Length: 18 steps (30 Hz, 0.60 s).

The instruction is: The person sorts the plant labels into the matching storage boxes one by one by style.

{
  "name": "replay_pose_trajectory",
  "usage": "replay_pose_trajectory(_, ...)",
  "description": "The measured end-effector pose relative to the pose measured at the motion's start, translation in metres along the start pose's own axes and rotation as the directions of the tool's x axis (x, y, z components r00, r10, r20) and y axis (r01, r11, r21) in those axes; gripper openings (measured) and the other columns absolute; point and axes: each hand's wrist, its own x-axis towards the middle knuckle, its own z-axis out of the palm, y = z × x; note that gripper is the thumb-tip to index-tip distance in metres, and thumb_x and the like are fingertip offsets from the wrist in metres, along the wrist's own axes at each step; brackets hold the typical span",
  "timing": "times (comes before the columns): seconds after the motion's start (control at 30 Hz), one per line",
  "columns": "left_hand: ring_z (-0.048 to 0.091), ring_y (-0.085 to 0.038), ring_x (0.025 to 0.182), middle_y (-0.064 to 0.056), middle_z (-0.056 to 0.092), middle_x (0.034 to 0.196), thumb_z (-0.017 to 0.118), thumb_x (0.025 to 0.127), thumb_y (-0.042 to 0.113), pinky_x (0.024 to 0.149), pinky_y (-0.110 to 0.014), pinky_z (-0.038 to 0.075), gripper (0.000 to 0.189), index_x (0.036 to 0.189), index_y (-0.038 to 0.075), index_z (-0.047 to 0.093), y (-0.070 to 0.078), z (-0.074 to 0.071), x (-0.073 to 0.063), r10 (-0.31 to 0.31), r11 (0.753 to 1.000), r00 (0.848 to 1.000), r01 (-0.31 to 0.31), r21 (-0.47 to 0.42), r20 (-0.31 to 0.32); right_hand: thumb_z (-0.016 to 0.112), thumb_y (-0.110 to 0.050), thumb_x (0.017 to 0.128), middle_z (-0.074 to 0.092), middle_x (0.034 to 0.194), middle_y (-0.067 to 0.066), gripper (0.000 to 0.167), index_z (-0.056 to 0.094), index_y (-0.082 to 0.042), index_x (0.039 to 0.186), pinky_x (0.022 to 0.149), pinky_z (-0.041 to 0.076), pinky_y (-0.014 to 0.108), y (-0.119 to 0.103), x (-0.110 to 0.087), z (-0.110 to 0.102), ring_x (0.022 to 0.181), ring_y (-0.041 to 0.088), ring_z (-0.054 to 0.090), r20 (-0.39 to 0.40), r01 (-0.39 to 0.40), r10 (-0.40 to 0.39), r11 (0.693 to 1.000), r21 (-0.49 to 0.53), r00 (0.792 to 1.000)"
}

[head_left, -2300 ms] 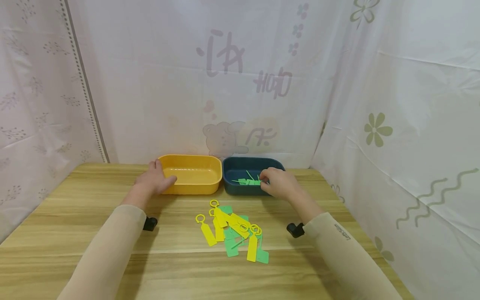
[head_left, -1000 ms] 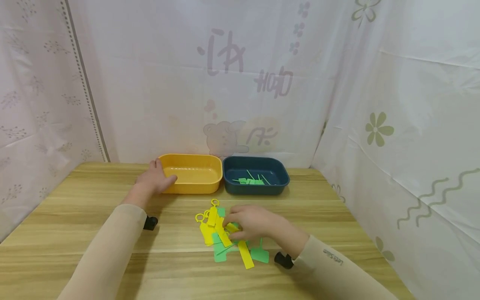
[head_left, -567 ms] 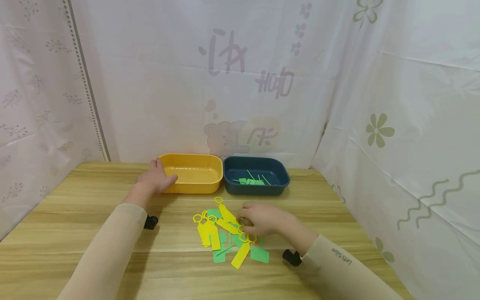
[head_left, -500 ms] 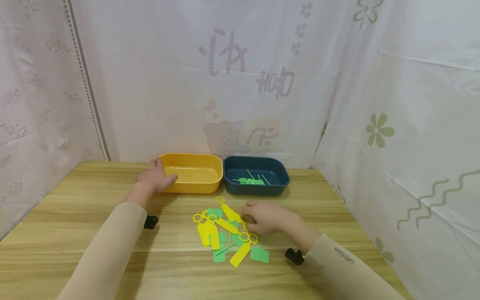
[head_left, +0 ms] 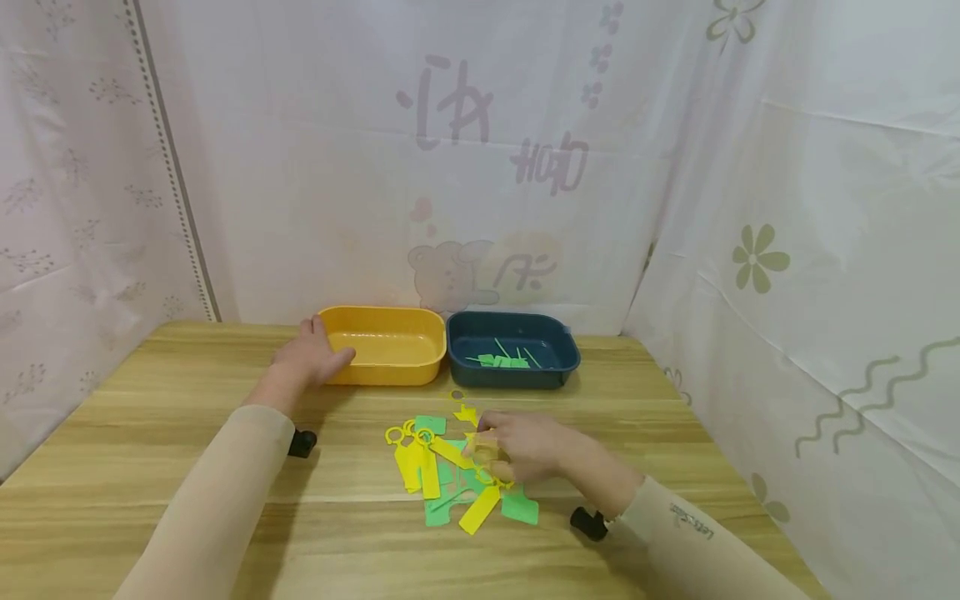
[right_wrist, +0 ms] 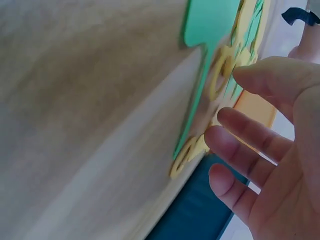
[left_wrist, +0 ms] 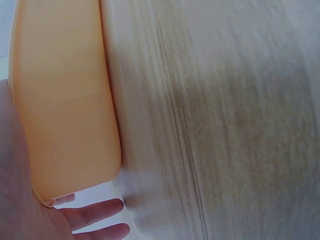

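My left hand (head_left: 303,358) rests on the left end of a yellow tub (head_left: 386,375), thumb over its rim. In the left wrist view its fingers (left_wrist: 95,213) stretch out straight past the tub's end. Over a loose pile of tags is my right hand (head_left: 536,446), fingers apart and loosely bent. Beside its thumb lie yellow ring-topped tags (head_left: 480,510); its fingertips partly hide one more. Green flag-shaped tags with thin stems (head_left: 520,508) lie among and under them. The right wrist view shows a gap between thumb and fingers (right_wrist: 235,132), with no tag pinched.
A dark blue tub (head_left: 510,378) stands against the yellow one's right side, with several green tags (head_left: 502,362) inside. The wooden table (head_left: 360,550) carries everything. A patterned white curtain (head_left: 315,167) hangs behind and at both sides.
My right hand has come from the blue tub to the pile, and moved slightly within it. Yellow tags have shifted and spread; the topmost slid right. My left hand has stayed on the yellow tub.
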Motion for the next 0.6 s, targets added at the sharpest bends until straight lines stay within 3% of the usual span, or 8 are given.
replay_pose_trajectory(0.17, 0.056, -0.068, 0.133, -0.041, -0.003, 0.177, 0.035, 0.108, 0.062, 0.112, -0.077, 0.045, 0.108, 0.167, -0.017, -0.011, 0.000, 0.001, 0.001, 0.007, 1.000, 1.000, -0.007, 0.005, -0.005, 0.072, -0.023, 0.103, 0.063, 0.120, -0.004, 0.032, 0.075, -0.023, 0.135, 0.084, 0.056, 0.029, 0.010, -0.005, 0.002, 0.089, 0.009, 0.058, -0.058, -0.046, 0.048, 0.998, 0.046, 0.997)
replay_pose_trajectory(0.3, 0.055, -0.069, 0.134, -0.041, -0.003, 0.177, 0.036, 0.108, 0.062, 0.112, -0.077, 0.045, 0.109, 0.167, -0.016, -0.011, 0.000, 0.001, 0.001, 0.004, 1.000, 1.000, -0.004, 0.000, -0.010, 0.070, -0.020, 0.102, 0.064, 0.122, -0.004, 0.029, 0.075, -0.019, 0.131, 0.089, 0.056, 0.031, 0.022, -0.010, 0.002, 0.094, 0.008, 0.057, -0.063, -0.123, 0.126, 0.991, 0.049, 0.990)
replay_pose_trajectory(0.47, 0.054, -0.070, 0.134, -0.041, -0.003, 0.177, 0.037, 0.108, 0.062, 0.112, -0.078, 0.044, 0.109, 0.168, -0.016, -0.010, 0.001, 0.000, 0.001, 0.000, 1.000, 1.000, 0.000, -0.009, -0.013, 0.071, -0.018, 0.099, 0.063, 0.112, -0.002, 0.027, 0.075, -0.016, 0.126, 0.079, 0.052, 0.031, 0.028, -0.010, 0.001, 0.089, 0.011, 0.056, -0.075, -0.183, 0.183, 0.983, 0.003, 0.980)
replay_pose_trajectory(0.6, 0.057, -0.069, 0.130, -0.042, -0.003, 0.177, 0.037, 0.108, 0.061, 0.111, -0.078, 0.045, 0.108, 0.167, -0.016, -0.010, 0.001, 0.000, 0.000, -0.001, 1.000, 1.000, 0.001, -0.006, -0.009, 0.073, -0.025, 0.101, 0.061, 0.108, -0.004, 0.025, 0.076, -0.020, 0.126, 0.075, 0.051, 0.030, 0.022, -0.006, -0.001, 0.084, 0.010, 0.054, -0.077, -0.172, 0.169, 0.984, -0.034, 0.983)
